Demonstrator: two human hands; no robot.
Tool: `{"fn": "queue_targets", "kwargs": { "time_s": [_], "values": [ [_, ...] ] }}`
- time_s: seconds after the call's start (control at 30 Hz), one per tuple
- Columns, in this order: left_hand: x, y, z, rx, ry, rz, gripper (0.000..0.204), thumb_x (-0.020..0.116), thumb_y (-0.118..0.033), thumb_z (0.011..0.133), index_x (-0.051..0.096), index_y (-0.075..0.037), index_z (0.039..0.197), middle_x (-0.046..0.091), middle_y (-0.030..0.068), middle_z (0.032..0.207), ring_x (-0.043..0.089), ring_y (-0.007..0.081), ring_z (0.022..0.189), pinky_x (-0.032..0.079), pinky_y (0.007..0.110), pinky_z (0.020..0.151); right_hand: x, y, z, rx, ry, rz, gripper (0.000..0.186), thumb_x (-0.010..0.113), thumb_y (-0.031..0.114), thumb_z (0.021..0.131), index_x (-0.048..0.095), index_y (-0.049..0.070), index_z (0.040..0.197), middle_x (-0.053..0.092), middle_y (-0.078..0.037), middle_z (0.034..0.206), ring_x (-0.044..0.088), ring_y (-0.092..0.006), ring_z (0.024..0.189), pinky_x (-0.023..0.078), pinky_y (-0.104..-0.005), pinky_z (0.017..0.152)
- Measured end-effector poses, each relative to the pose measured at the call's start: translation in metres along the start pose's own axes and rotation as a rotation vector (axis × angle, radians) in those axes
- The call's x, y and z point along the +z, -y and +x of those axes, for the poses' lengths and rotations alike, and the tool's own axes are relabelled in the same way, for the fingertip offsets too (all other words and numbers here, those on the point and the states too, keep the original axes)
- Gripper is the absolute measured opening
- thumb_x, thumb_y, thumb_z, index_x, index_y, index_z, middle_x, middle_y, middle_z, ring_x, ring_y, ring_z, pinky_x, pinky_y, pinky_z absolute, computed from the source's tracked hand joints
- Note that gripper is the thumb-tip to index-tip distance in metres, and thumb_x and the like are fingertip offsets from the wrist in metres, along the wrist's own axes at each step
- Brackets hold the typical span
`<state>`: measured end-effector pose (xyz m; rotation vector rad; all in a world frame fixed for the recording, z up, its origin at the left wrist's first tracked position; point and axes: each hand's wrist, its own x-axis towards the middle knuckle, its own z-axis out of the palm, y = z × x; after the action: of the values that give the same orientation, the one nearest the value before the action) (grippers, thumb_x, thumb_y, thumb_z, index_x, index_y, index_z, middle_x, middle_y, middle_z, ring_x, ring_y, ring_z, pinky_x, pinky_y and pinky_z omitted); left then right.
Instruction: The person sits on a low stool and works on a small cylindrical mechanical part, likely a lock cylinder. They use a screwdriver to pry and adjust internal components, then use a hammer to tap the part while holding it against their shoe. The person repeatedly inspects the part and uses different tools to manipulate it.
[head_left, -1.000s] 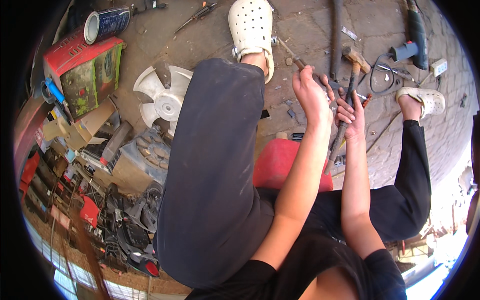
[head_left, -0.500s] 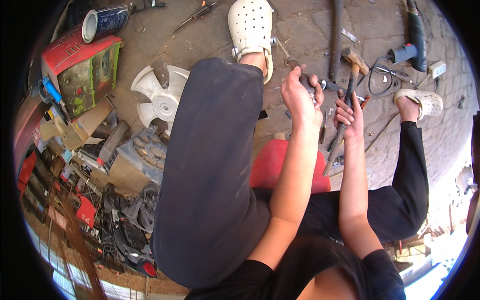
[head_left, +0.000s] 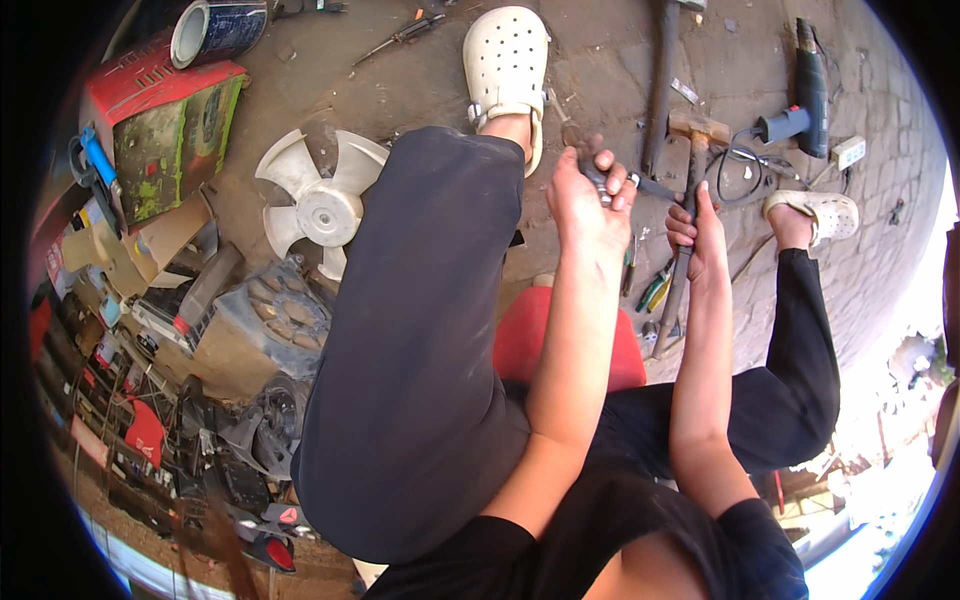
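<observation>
My left hand (head_left: pixel 588 200) is closed around a dark, slim tool (head_left: pixel 593 172) with a shiny end; the fingers hide much of it, and its exact kind is unclear. A thin shaft (head_left: pixel 560 112) shows just beyond that hand, beside the white clog (head_left: pixel 506 62) on my left foot. In my right hand (head_left: pixel 697 238) is a hammer (head_left: pixel 698 160), gripped midway along its dark handle, its rusty brown head pointing away from me. The hammer stands apart from the left hand's tool. Between them, a black-handled tool (head_left: pixel 655 187) shows behind.
A white fan (head_left: pixel 328 210) lies left of my knee. Pliers (head_left: pixel 655 287), a long bar (head_left: pixel 660 85) and a corded heat gun (head_left: pixel 808 100) lie on the paved floor. A red seat (head_left: pixel 620 345) is under me. Stacked at left are a red-and-green casing (head_left: pixel 165 130) and parts.
The hammer's head has swung so that it lies more crosswise, and its handle stands steeper. My left hand has shifted slightly left and nearer. The whole view has moved a little.
</observation>
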<state>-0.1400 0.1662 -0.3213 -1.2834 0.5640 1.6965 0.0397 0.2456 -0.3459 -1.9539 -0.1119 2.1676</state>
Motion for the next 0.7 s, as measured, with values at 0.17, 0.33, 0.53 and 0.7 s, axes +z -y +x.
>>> {"fn": "queue_targets", "kwargs": {
  "time_s": [0.17, 0.33, 0.53, 0.7],
  "values": [
    [0.022, 0.008, -0.010, 0.021, 0.023, -0.002, 0.030, 0.032, -0.024, 0.099, 0.049, -0.001, 0.087, 0.054, 0.0071, 0.075, 0.050, 0.0166, 0.057, 0.042, 0.027, 0.045, 0.025, -0.012, -0.015, -0.195, -0.152, -0.410, 0.042, 0.044, 0.045, 0.099, 0.047, 0.004, 0.089, 0.039, 0.001, 0.057, 0.030, -0.0060, 0.041, 0.022, -0.0211, 0.037],
    [0.026, -0.002, -0.009, 0.080, 0.035, 0.044, 0.027, 0.043, -0.025, 0.096, 0.050, -0.004, 0.080, 0.056, 0.0082, 0.067, 0.057, 0.0183, 0.054, 0.053, 0.029, 0.045, 0.041, -0.022, -0.021, -0.253, -0.160, -0.537, 0.039, 0.043, 0.041, 0.101, 0.046, 0.008, 0.081, 0.039, 0.002, 0.055, 0.029, -0.0064, 0.038, 0.020, -0.0225, 0.035],
    [0.028, 0.000, -0.005, 0.196, 0.083, 0.255, 0.024, 0.046, -0.027, 0.094, 0.048, -0.005, 0.084, 0.055, 0.0120, 0.060, 0.041, 0.0139, 0.035, 0.030, 0.025, 0.033, 0.039, -0.038, -0.024, -0.310, -0.221, -0.700, 0.040, 0.044, 0.043, 0.100, 0.044, 0.009, 0.079, 0.040, 0.002, 0.055, 0.032, -0.0069, 0.038, 0.024, -0.0233, 0.035],
    [0.028, 0.002, 0.011, 0.156, 0.080, 0.220, 0.025, 0.044, -0.026, 0.095, 0.047, -0.004, 0.086, 0.054, 0.0135, 0.058, 0.033, 0.0119, 0.032, 0.024, 0.025, 0.032, 0.033, -0.060, -0.020, -0.482, -0.235, -0.853, 0.039, 0.048, 0.044, 0.098, 0.044, 0.009, 0.080, 0.041, 0.003, 0.055, 0.037, -0.0058, 0.040, 0.029, -0.0224, 0.036]
  ]
}}
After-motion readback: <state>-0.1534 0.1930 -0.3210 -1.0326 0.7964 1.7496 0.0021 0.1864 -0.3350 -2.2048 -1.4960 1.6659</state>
